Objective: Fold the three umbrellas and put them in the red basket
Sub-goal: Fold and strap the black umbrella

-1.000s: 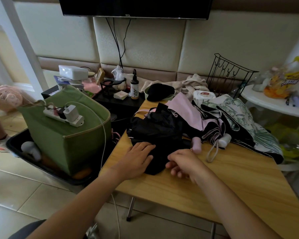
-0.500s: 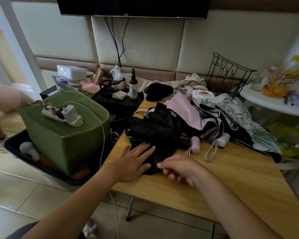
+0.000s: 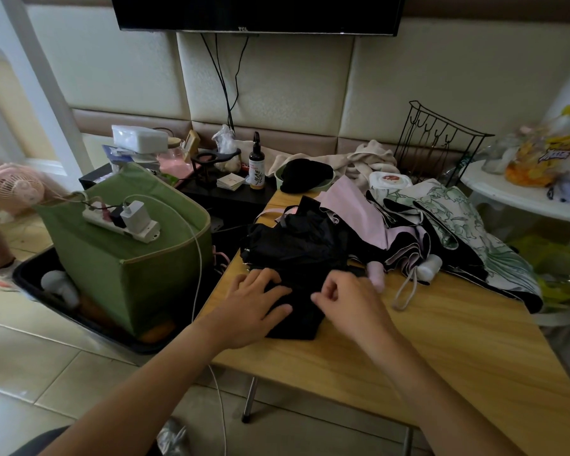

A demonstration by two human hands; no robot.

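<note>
1. At nine o'clock, a pink desk fan (image 3: 13, 188) stands on the floor beside a green fabric bin (image 3: 119, 258) carrying a white power strip (image 3: 122, 222).
2. Near centre, the left hand (image 3: 254, 304) lies flat, fingers spread, pressing the black umbrella (image 3: 297, 255) onto the wooden counter (image 3: 441, 350).
3. Just at its three o'clock, the right hand (image 3: 349, 301) has curled fingers over the same black fabric; whether it pinches the cloth cannot be told.
4. At two o'clock from the hands, a pink umbrella (image 3: 366, 222) lies crumpled, its handle (image 3: 375, 274) touching the counter.
5. Further right, a green-leaf patterned umbrella (image 3: 468, 232) sprawls toward the counter's edge.
</note>
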